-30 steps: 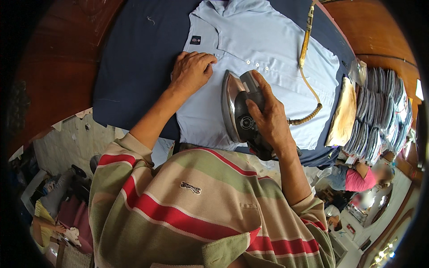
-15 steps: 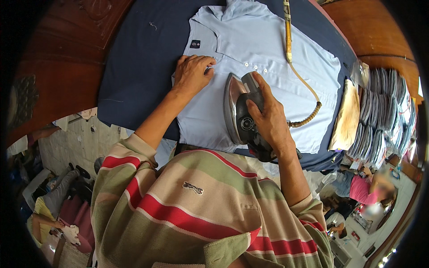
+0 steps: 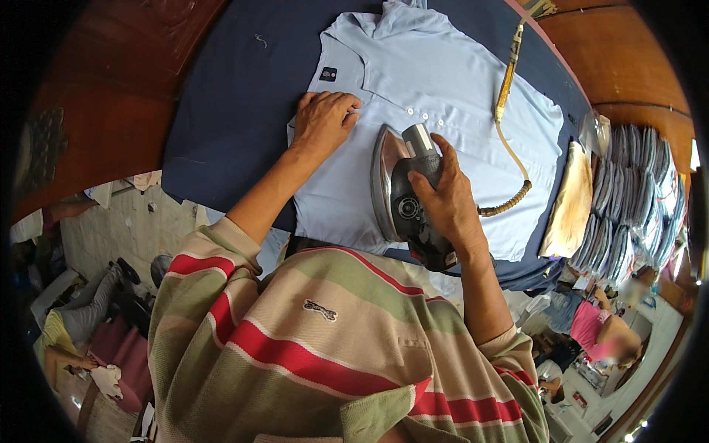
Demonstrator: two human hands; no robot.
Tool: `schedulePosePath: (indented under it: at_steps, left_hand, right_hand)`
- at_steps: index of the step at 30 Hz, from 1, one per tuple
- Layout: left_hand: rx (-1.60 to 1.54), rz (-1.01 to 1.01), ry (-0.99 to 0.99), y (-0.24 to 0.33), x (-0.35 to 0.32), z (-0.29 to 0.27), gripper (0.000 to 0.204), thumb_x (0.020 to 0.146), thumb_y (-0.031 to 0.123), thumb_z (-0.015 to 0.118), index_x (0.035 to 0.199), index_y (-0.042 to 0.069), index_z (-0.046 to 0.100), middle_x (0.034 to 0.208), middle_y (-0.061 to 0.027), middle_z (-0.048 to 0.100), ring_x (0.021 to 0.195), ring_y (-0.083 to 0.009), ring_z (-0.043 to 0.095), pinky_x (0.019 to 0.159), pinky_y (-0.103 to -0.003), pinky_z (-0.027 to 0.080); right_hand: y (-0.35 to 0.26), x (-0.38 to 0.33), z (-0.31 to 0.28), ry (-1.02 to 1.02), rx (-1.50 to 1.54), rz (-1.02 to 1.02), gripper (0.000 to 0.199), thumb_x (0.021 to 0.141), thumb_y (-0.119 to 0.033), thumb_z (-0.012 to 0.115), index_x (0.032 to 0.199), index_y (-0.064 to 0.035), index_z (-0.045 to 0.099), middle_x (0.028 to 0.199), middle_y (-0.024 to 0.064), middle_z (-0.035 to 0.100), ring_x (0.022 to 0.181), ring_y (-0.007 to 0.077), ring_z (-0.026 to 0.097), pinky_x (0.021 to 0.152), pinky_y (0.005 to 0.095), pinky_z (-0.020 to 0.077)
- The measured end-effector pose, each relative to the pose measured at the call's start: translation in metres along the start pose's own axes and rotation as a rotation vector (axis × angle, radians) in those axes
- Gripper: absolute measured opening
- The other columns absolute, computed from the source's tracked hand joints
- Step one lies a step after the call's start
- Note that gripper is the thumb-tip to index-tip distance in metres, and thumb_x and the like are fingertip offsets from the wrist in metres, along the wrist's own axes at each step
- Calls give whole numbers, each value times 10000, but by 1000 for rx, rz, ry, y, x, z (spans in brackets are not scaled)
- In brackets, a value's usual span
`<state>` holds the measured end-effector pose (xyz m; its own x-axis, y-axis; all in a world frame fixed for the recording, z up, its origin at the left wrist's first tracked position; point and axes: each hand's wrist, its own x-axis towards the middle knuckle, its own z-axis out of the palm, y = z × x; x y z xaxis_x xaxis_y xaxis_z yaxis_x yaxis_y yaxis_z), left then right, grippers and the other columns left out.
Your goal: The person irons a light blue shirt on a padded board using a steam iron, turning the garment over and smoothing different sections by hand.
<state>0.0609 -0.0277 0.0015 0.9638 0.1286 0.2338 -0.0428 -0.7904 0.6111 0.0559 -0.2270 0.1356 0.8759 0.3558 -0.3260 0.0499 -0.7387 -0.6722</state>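
One shirt (image 3: 458, 81) on navy cloth (image 3: 229, 111) near woodwork (image 3: 620, 66)

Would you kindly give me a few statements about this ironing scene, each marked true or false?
1. The right hand grips the clothes iron. True.
2. The left hand is also on the clothes iron. False: it rests on the light blue shirt.
3. White buttons show on the light blue shirt. True.
4. The light blue shirt lies underneath the dark blue cloth. False: it is spread on top of it.
5. The stacked folded garments are on the person's left. False: they are on the right, beyond the tan folded cloth.
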Motion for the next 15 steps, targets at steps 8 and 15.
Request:
schedulePosePath:
  at_steps: [8,15]
  left_hand:
    - [77,53,14,0,-7,-1,161,781,186,610,930,126,592,901,9,622,876,-169,558,873,-352,322]
    - [64,10,105,3,-12,2,160,840,208,539,961,124,602,948,-7,623,911,-181,556,919,-419,289]
  right_hand:
    - [2,3,6,2,94,58,498,811,-185,560,1244,-23,377,920,274,597,868,380,597,763,391,453]
    - [-17,13,-11,56,-27,66,483,828,-358,605,1112,18,501,755,212,619,690,273,615,627,344,464]
